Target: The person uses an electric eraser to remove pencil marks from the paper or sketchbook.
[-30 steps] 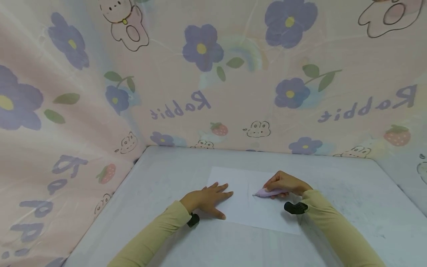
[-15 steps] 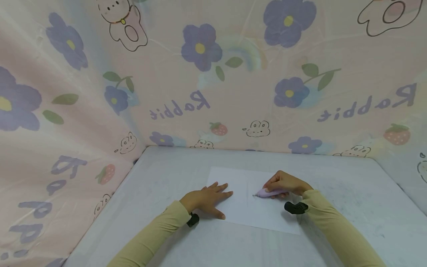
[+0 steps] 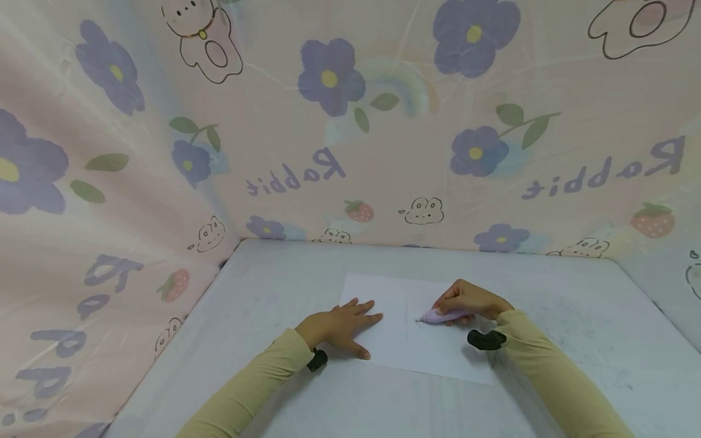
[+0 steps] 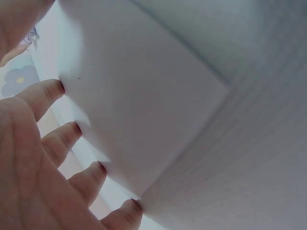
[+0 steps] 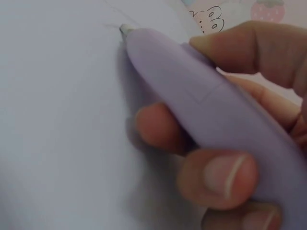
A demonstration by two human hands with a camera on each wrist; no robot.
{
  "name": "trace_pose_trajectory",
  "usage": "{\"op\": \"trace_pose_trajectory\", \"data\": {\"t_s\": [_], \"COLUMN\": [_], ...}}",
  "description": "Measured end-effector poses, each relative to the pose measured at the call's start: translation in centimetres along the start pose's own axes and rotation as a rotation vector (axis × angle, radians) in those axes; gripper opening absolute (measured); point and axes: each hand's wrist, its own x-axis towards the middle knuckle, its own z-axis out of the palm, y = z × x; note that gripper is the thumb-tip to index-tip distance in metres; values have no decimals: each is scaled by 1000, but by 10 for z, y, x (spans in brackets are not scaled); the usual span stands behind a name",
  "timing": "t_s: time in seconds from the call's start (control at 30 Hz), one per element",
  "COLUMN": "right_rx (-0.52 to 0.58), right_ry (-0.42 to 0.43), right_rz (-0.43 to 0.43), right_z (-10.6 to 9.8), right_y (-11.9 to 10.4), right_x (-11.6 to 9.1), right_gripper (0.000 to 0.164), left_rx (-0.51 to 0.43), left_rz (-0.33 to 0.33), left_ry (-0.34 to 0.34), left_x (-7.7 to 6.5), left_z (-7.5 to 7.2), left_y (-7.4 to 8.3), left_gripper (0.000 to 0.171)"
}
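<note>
A white sheet of paper [image 3: 394, 347] lies on the white table. My left hand [image 3: 342, 328] rests on its left part with fingers spread; in the left wrist view the fingertips [image 4: 72, 128] press down on the sheet near a corner. My right hand [image 3: 471, 301] grips a thick lavender electric eraser [image 3: 443, 316], held at a low slant with its narrow tip at the paper's middle. In the right wrist view, the fingers and thumb wrap the eraser's body [image 5: 192, 91], one fingertip over a raised button. Faint grey pencil lines [image 5: 112, 25] run beside the tip.
The table [image 3: 285, 274] meets a pale pink curtain [image 3: 383, 140] printed with flowers, rabbits and strawberries at the back and left. Black wrist mounts [image 3: 485, 340] sit at both cuffs. Faint grey smudges mark the tabletop at the right.
The eraser's tip has shifted very slightly to the right on the paper. The left hand and the sheet stay where they were.
</note>
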Motion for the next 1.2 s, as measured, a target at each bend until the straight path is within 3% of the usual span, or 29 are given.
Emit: {"op": "trace_pose_trajectory", "data": {"t_s": [1.2], "right_rx": [26], "right_ry": [4], "right_rz": [0], "right_z": [3], "right_y": [-1], "right_x": [0], "right_gripper": [19], "left_rx": [0], "left_rz": [-5], "left_ry": [3], "left_x": [0], "left_z": [2], "left_y": [-1], "left_gripper": [86]}}
